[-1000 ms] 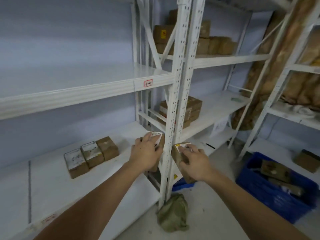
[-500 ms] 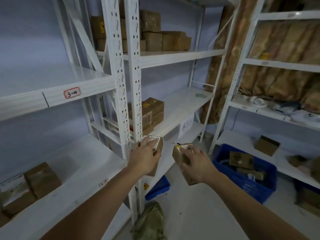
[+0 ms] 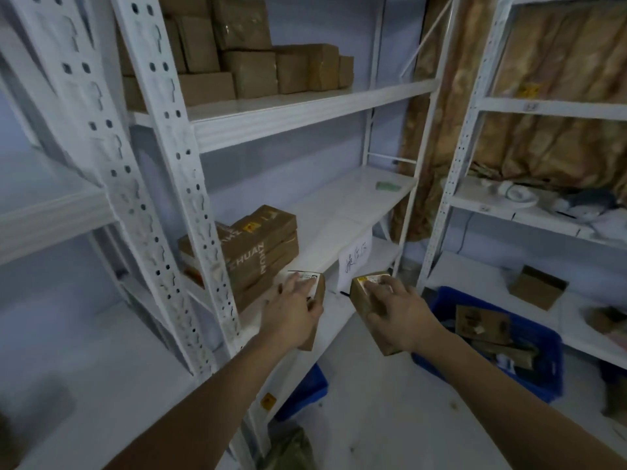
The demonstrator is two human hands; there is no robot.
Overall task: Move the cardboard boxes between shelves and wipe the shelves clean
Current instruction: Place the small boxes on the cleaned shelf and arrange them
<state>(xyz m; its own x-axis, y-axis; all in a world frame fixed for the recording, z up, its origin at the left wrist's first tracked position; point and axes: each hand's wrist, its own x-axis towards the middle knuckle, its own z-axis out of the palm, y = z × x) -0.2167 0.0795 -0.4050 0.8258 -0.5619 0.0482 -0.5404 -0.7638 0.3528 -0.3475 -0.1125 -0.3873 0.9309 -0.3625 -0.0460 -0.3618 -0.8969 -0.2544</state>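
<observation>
So one small cardboard box was gripped by the left hand, another box by the right hand, fingers curled round each, just off the middle shelf. Probably best slid in flat beside the stacked boxes.

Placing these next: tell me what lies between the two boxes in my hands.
Head view: no object between the left-hand box and the right-hand box. Behind the gap show the shelf edge and its hanging paper sign.
</observation>
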